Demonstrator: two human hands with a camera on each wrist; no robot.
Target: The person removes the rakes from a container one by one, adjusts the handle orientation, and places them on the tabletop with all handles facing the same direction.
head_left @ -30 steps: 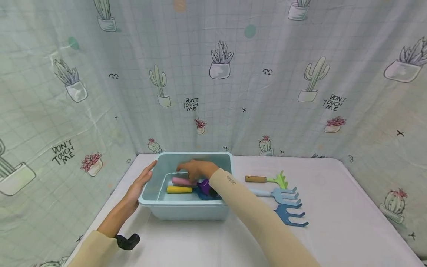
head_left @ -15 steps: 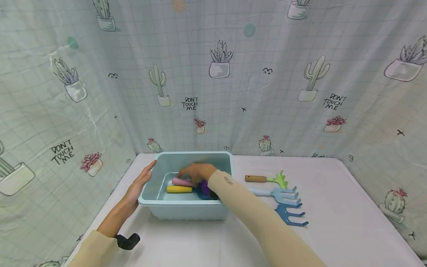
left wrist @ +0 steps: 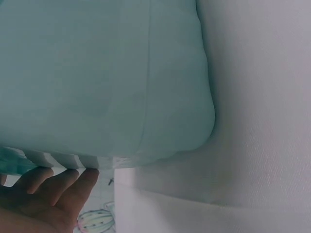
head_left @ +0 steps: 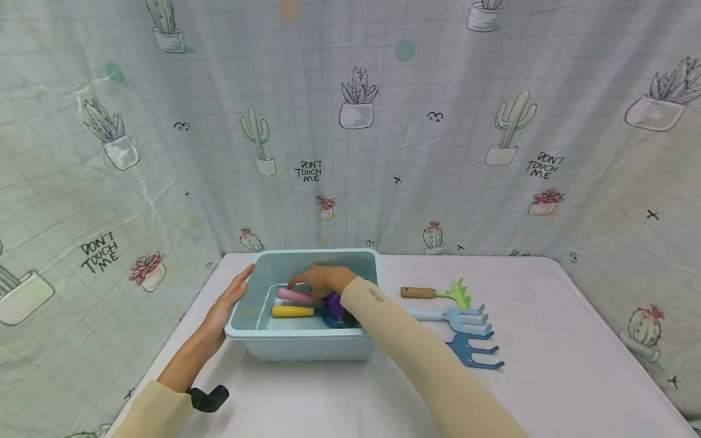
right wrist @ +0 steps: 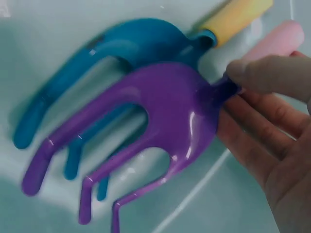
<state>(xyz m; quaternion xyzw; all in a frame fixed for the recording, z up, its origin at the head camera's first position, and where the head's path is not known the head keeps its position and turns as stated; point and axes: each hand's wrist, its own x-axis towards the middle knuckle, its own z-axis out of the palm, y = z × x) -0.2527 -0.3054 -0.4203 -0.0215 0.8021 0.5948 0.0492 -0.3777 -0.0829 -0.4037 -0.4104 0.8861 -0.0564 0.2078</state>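
In the head view, a pale blue plastic tub point(head_left: 301, 334) stands on the white table. My left hand point(head_left: 226, 305) lies along its left side with straight fingers touching the wall. Inside the tub, my right hand point(head_left: 324, 280) holds a purple hand rake point(right wrist: 170, 99) with a pink handle point(head_left: 296, 296). The right wrist view has the thumb pressed on the rake's neck and the other fingers beneath it. Partly under the purple rake lies a blue hand rake point(right wrist: 141, 41) with a yellow handle point(head_left: 292, 311).
Right of the tub lie a green hand rake point(head_left: 459, 294) with a wooden handle, a light blue hand rake point(head_left: 462, 319) and a dark blue one point(head_left: 470, 351). My right forearm partly covers the last two. A patterned curtain point(head_left: 405, 152) surrounds the table.
My right hand has come down onto the purple rake, its index finger lowering to the pink handle. That handle has shifted slightly left. My left hand stays at the tub's side.
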